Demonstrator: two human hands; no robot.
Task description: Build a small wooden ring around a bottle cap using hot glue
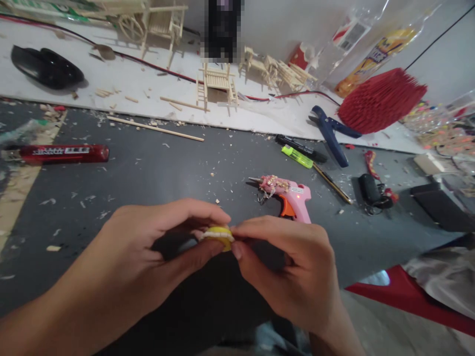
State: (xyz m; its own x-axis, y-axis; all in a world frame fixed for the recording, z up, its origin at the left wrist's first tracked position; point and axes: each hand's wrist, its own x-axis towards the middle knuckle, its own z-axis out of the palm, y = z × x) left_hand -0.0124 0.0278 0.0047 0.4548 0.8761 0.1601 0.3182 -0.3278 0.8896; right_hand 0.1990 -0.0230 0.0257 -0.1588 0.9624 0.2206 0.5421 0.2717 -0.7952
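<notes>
Between my two hands is a small round yellow piece (218, 232) with a whitish band around its edge; its exact kind does not show. My left hand (159, 242) pinches it between thumb and fingers from the left. From the right, the thumb and forefinger of my right hand (285, 262) close on its edge. Fingertips hide part of the piece. Just beyond my right hand a pink hot glue gun (287, 190) with an orange trigger lies on its side, nozzle to the left.
Small wooden stick models, including a chair (217, 81), stand along the back. A red-handled tool (67, 153) lies left. Blue cutters (332, 133), a green highlighter (297, 156), a red folded-paper piece (382, 101) and a black box (443, 202) are right. Wood scraps litter the grey table (166, 168).
</notes>
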